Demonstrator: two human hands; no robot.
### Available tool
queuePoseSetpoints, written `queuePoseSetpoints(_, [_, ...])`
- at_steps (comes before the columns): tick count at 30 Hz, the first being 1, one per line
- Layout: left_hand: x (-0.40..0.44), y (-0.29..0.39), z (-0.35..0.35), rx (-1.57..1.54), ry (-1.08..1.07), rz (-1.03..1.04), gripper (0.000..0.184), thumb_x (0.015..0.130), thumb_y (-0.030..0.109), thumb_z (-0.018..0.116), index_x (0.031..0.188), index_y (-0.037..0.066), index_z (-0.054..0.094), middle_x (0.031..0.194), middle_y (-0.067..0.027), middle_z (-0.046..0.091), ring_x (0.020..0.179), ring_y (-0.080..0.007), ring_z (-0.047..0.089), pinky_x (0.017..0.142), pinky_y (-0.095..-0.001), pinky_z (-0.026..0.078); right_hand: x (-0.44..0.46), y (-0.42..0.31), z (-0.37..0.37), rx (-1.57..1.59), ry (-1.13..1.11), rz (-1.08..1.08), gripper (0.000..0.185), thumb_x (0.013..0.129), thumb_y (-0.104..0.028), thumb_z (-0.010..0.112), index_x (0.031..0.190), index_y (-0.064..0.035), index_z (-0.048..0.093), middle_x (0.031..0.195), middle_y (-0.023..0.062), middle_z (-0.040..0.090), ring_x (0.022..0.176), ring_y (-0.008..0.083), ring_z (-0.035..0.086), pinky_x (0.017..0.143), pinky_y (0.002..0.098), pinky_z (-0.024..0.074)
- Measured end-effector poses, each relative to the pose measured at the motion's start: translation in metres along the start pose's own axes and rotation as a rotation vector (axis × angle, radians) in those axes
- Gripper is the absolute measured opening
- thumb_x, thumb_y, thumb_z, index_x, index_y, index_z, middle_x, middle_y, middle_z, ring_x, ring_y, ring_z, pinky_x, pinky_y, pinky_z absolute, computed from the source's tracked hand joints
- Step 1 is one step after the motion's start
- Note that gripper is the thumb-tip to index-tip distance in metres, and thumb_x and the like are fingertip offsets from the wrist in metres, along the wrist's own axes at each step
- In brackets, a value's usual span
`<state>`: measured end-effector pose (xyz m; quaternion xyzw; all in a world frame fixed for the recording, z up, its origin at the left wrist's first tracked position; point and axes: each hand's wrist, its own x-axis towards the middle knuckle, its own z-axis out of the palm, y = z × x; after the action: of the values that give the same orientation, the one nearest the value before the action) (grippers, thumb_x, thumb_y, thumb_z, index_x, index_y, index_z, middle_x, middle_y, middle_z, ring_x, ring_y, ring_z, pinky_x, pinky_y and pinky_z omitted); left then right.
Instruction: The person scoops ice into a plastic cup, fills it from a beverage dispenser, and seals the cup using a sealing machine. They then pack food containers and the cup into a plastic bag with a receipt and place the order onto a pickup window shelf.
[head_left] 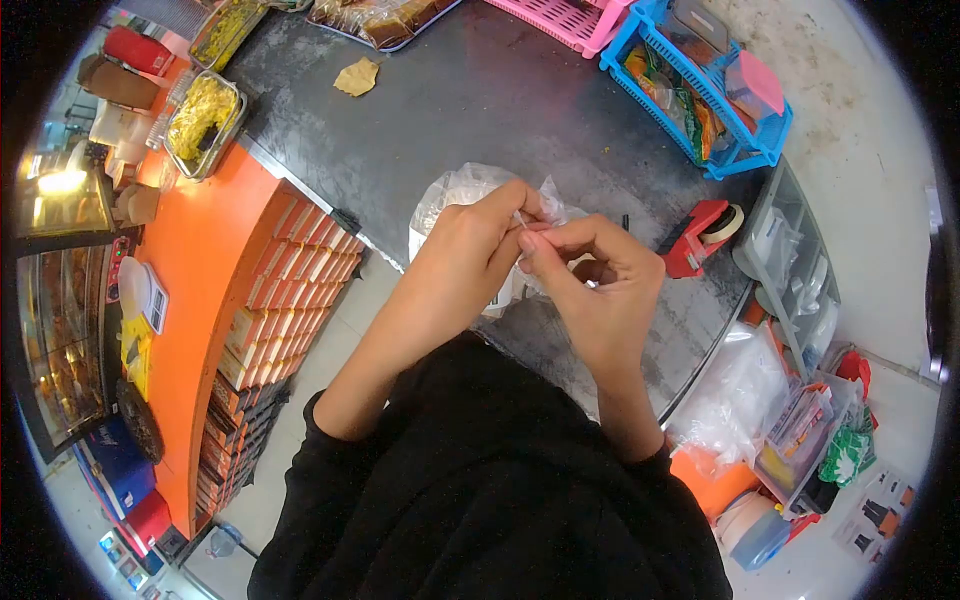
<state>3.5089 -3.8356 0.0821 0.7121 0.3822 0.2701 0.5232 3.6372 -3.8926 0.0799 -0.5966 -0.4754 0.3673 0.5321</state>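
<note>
A clear plastic bag (445, 195) sits on the dark tabletop in front of my body. My left hand (468, 245) is closed over its top, thumb and fingers pinching a thin twist of the plastic. My right hand (610, 285) meets it from the other side, finger and thumb pressed together on the same gathered plastic. Both sets of fingertips nearly touch. A small white bit shows under the curled fingers of my right hand; I cannot tell what it is. The bag's contents are mostly hidden behind my hands.
A red tape dispenser (690, 245) stands right of my hands. Beyond it are a blue basket (690, 75) of packets and a grey divided tray (790, 260). At left, an orange counter (215, 270) carries a foil-edged tray of yellow food (203, 120). A brown scrap (356, 77) lies further back.
</note>
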Motion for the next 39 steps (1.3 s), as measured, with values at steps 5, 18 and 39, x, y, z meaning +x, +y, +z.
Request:
queuePoseSetpoints(5, [-0.001, 0.005, 0.002, 0.072, 0.005, 0.033, 0.018, 0.079, -0.007, 0.046, 0.096, -0.001, 0.051, 0.078, -0.0163, 0.06, 0.077, -0.0205, 0.062, 0.064, -0.0303, 0.045, 0.002, -0.001, 0.003, 0.012, 0.032, 0.02, 0.004, 0.075, -0.003, 0.067, 0.075, -0.0022, 0.064, 0.067, 0.0019, 0.063, 0.06, 0.0044, 0.057, 0.047, 0.0164, 0.0373])
queuePoseSetpoints(18, [-0.002, 0.003, 0.007, 0.124, 0.036, 0.128, 0.012, 0.081, -0.003, 0.047, 0.093, -0.004, 0.048, 0.075, -0.0233, 0.06, 0.071, -0.0382, 0.061, 0.061, -0.0379, 0.047, 0.002, -0.001, 0.0, 0.144, -0.002, 0.087, 0.005, 0.073, -0.004, 0.068, 0.072, -0.0026, 0.064, 0.064, -0.0003, 0.061, 0.059, 0.0025, 0.054, 0.047, 0.0168, 0.0373])
queuePoseSetpoints(39, [0.01, -0.011, 0.022, 0.817, -0.261, 0.751, 0.063, 0.076, 0.002, 0.05, 0.135, 0.019, 0.036, 0.091, -0.015, 0.059, 0.072, -0.0306, 0.059, 0.059, -0.039, 0.046, -0.005, 0.01, -0.022, 0.124, 0.116, 0.139, 0.002, 0.078, -0.002, 0.063, 0.078, -0.0001, 0.062, 0.071, 0.0007, 0.06, 0.066, 0.0063, 0.053, 0.056, 0.0218, 0.0409])
